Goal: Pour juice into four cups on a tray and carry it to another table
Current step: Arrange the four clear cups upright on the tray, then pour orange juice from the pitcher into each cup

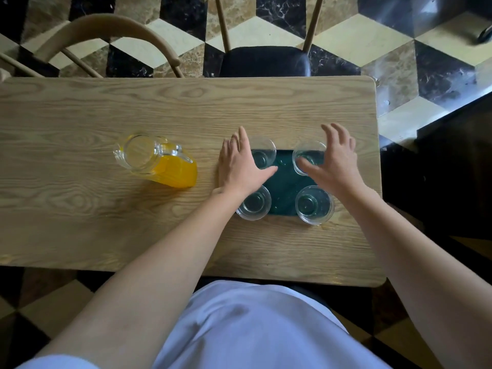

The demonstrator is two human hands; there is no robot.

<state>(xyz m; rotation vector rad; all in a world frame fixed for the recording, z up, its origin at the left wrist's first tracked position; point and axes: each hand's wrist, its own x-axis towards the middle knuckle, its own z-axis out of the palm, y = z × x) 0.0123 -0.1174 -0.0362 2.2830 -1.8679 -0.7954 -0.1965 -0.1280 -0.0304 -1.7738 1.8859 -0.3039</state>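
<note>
A dark green tray [286, 186] lies on the wooden table [133, 222], right of centre. Four clear glass cups with no juice in them stand at its corners: far left [264, 153], far right [308, 155], near left [253, 203] and near right [314, 205]. A glass pitcher [157, 161] of orange juice stands to the left of the tray. My left hand [241, 166] hovers open over the tray's left side, fingers spread beside the far left cup. My right hand [332, 161] hovers open over the right side, its thumb across the far right cup. Neither hand holds anything.
A dark-seated wooden chair [265, 61] stands behind the table's far edge. A second chair's curved wooden back [106, 30] is at the far left. The table's right edge [379, 182] lies just past the tray, with a dark surface beyond it. Patterned marble floor surrounds the table.
</note>
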